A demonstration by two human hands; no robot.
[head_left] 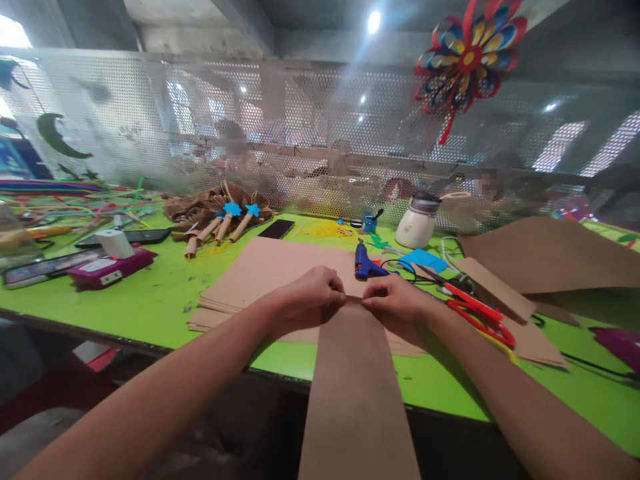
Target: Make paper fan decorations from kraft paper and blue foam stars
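A long strip of brown kraft paper (357, 393) runs from my hands over the table's front edge toward me. At its far end, my left hand (320, 290) pinches the left corner with closed fingers. My right hand (395, 297) pinches the right corner in the same way. The end between them looks narrowly folded or creased. Under and behind the hands lies a stack of brown paper sheets (270, 267). Just beyond my right hand, a blue glue gun (365, 261) rests on the sheets.
Red-handled scissors (480, 313) and blue paper (425, 259) lie at right, near a white jar (417, 223). Brown paper bouquets (220, 213) and a phone (277, 229) sit behind. A purple power strip (111, 267) is at left on the green table (165, 313). A perforated screen (300, 133) stands behind.
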